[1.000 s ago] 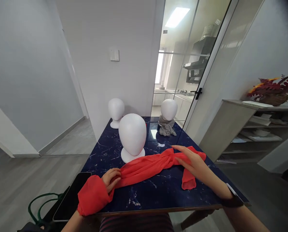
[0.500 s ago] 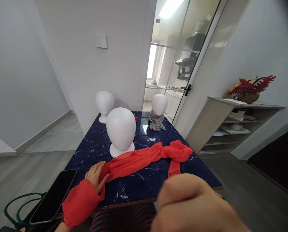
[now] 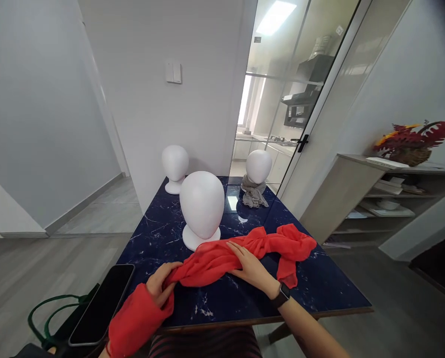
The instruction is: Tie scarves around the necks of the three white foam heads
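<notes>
A long red scarf (image 3: 222, 256) lies bunched across the dark blue marble table (image 3: 319, 286), one end draped over my left forearm. My left hand (image 3: 159, 287) is closed, pinching the scarf near the table's front left. My right hand (image 3: 249, 266), with a black watch on the wrist, lies flat with fingers stretched out on the scarf's middle. A white foam mannequin head (image 3: 202, 206) stands just behind the scarf.
Two more white foam heads stand at the back: one bare (image 3: 175, 166), one (image 3: 258, 168) with a grey scarf (image 3: 253, 195) round its neck. A black phone (image 3: 102, 303) lies at the left edge beside a green handle (image 3: 43, 320). A glass door and shelves are at the right.
My right hand left the scarf's right end, swung up close to the camera, and now rests on the scarf's middle. The scarf is more bunched toward the centre.
</notes>
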Demonstrator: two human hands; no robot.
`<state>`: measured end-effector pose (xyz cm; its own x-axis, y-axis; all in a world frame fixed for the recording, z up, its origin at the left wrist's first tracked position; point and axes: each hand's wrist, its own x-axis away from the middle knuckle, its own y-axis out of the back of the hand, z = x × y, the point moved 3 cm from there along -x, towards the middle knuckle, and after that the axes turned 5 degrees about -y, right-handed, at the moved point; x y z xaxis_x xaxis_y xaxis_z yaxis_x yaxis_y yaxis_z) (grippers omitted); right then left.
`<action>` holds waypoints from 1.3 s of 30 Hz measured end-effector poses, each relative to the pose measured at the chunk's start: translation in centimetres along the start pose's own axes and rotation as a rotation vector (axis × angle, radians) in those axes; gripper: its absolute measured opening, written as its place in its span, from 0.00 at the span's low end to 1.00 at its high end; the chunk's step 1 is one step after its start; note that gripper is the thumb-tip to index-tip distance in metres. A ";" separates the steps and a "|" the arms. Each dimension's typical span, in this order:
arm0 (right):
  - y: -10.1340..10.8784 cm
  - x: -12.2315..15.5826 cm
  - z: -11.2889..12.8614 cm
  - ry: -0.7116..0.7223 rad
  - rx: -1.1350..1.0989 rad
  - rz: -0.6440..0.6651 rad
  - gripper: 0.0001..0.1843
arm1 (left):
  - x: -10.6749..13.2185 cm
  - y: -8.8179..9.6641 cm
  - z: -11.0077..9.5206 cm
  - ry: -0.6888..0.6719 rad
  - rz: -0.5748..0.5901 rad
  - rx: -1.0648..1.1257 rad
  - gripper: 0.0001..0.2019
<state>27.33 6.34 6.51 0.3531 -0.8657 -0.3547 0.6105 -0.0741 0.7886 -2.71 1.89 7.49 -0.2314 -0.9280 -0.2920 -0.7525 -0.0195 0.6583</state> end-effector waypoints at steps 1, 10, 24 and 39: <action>0.2 0.4 -0.8 -0.022 0.011 0.004 0.34 | -0.4 0.2 -0.1 -0.010 -0.013 0.032 0.18; 11.7 0.3 -1.4 -0.296 -0.185 -0.504 0.22 | -1.1 2.4 4.6 0.242 -0.185 0.380 0.18; 14.0 -4.4 10.7 0.164 -0.119 -0.420 0.21 | -5.2 -8.5 -11.4 -0.023 0.226 0.746 0.37; 14.3 -5.0 5.2 0.165 0.353 -0.430 0.23 | -3.8 -1.0 -6.3 0.469 0.247 1.313 0.22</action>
<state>30.64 7.10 22.20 0.2489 -0.6347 -0.7316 0.4600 -0.5872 0.6660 2.85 3.10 12.29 -0.4120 -0.8971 0.1596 -0.8013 0.2733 -0.5322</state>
